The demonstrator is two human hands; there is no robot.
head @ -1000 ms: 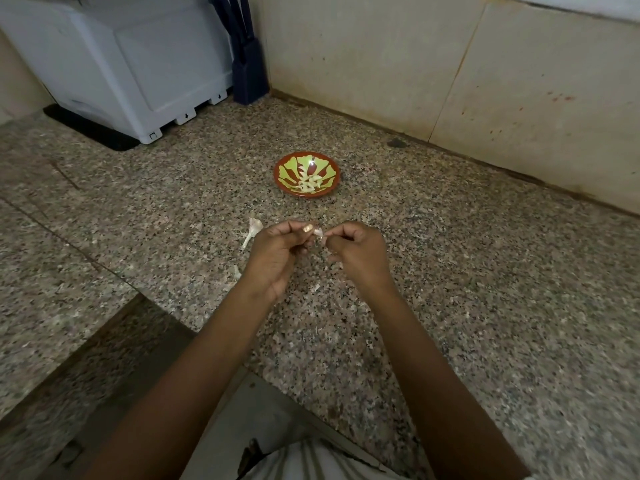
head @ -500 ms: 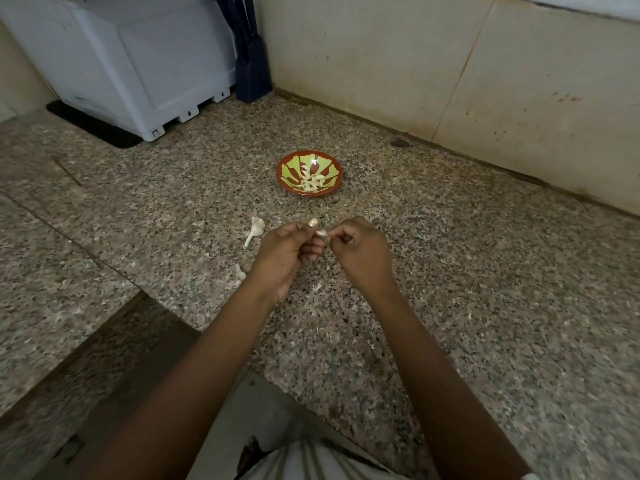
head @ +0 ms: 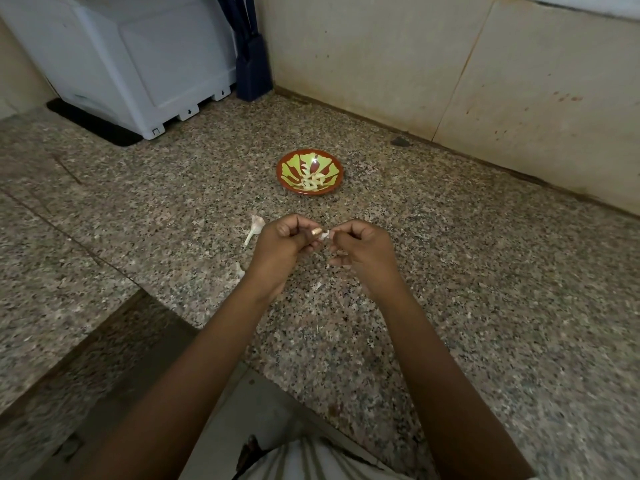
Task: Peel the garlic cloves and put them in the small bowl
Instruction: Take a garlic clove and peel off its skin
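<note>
Head view: looking down along two bare forearms over a speckled granite bench [head: 485,306].
Nearest: a striped pale garment [head: 311,459] at the bottom edge, below the bench's front edge.
Left hand [head: 280,247]: held above the bench, fingers curled in; the thumb, with a gold-painted nail, and the fingertips pinch one end of a small white clove [head: 325,235].
Right hand [head: 363,251]: just beside the left, fingers curled; thumb and forefinger pinch the clove's other end.
Clove: in the air between the two hands, mostly hidden by the fingertips; whether any skin is left on it I cannot tell.
Scraps: a pale garlic stalk [head: 254,228] lies on the bench just left of the left hand; a skin scrap [head: 239,270] lies nearer, beside the left wrist.
Bowl [head: 311,192]: red-brown with a green pattern, on the bench beyond the hands and apart from them; it holds several peeled cloves [head: 311,180].
Far left: a white appliance [head: 138,64] on a dark mat, with a dark blue holder [head: 252,71] in the corner beside it.
Back: a stained beige tiled wall [head: 415,64].
</note>
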